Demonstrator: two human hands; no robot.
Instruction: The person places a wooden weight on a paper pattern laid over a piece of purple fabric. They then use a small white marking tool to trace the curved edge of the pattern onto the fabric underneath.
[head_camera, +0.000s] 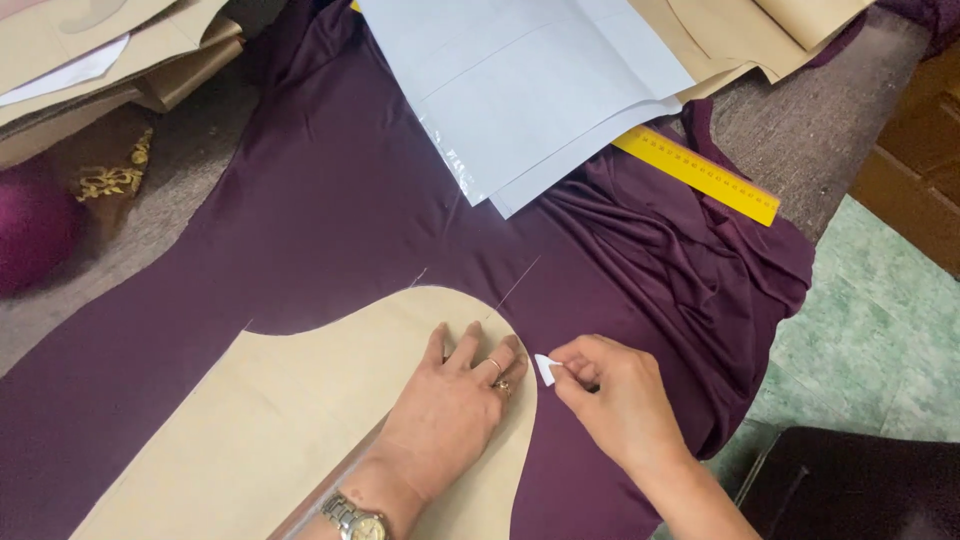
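Left hand: the left hand (455, 400) lies flat, fingers spread, pressing on the pattern (300, 410) near its curved edge; it grips nothing. A ring sits on one finger and a watch (352, 520) on the wrist.
Right hand: the right hand (610, 395) pinches a chalk (545, 368), thumb and fingers closed on it.
Chalk: small, white, triangular; its tip is at the pattern's right edge, probably touching the fabric (340, 200), though contact is hard to see.
Pattern: tan card with a rounded top, lying on the fabric.
Fabric: dark purple, spread flat on the left, bunched in folds on the right; thin chalk lines show above the pattern.
Ruler: a yellow ruler (697, 173) lies on the folds, partly under the white sheets (530, 80).
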